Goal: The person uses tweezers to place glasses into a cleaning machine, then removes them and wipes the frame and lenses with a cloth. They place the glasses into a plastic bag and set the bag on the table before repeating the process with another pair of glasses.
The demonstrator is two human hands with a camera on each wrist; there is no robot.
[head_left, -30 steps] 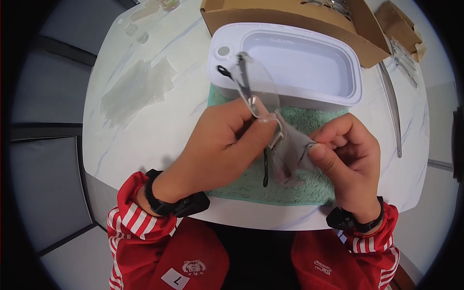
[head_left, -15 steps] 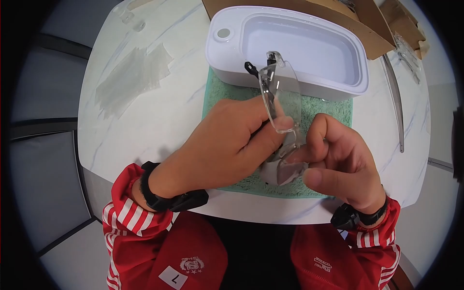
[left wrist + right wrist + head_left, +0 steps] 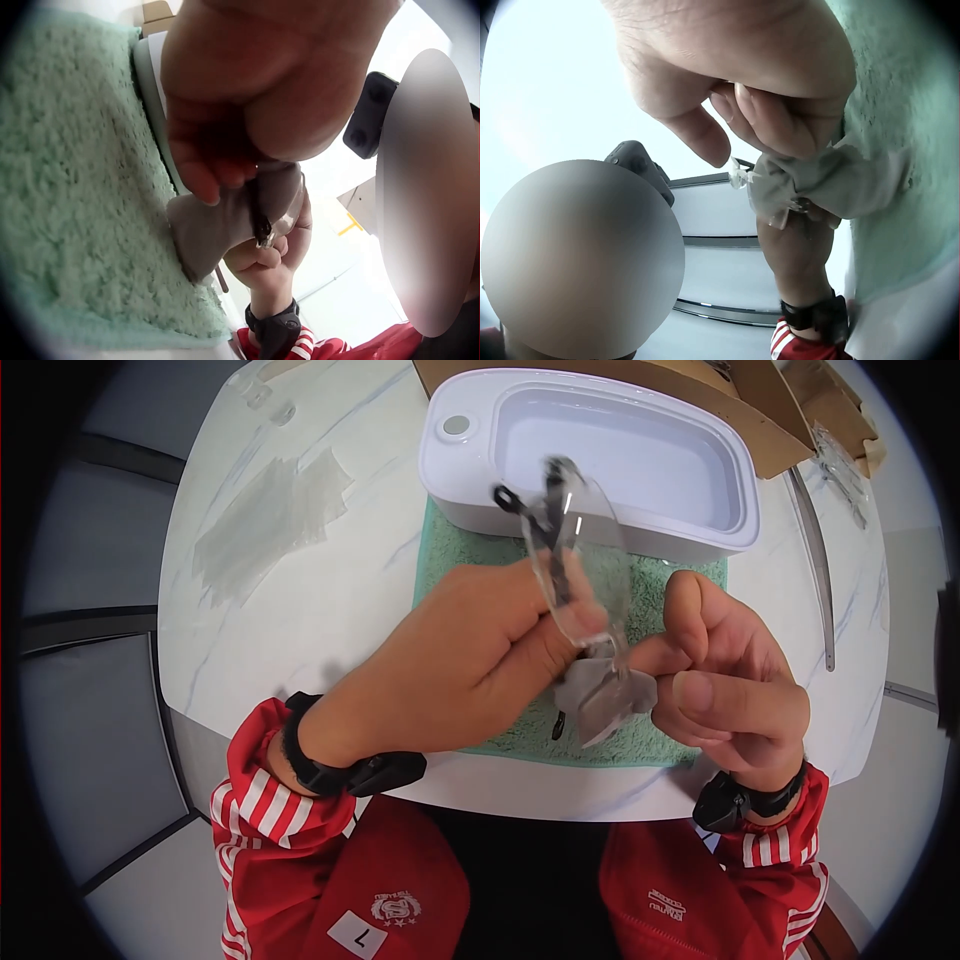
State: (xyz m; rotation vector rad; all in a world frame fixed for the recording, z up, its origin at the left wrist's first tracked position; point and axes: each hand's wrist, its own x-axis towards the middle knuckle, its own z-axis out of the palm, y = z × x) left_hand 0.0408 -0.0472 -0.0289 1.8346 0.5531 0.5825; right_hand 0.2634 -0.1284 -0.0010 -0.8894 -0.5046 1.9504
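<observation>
Rimless-looking clear glasses (image 3: pixel 595 550) stand edge-up between the hands, gripped near the middle by the left hand (image 3: pixel 440 660). A grey cloth (image 3: pixel 600 710) bunches about their lower lens, and the left wrist view shows this cloth (image 3: pixel 214 232) hanging below the left fingers. The right hand (image 3: pixel 745 685) is beside that lens, fingers loosely bent and the index fingertip against the cloth or lens. In the right wrist view its thumb is apart from the fingers, with the cloth (image 3: pixel 855 180) just beyond them.
A white basin-shaped device (image 3: pixel 590 535) stands behind the hands on a green towel (image 3: pixel 460 550). Clear sheets (image 3: pixel 275 525) lie at the left. Behind stands a cardboard box (image 3: pixel 765 410); a long grey strip (image 3: pixel 815 560) and bagged items (image 3: pixel 840 475) are at the right.
The right thumb and fingers have parted from their earlier pinch on the cloth and moved slightly right. The glasses have shifted right and tilted, still in the left hand.
</observation>
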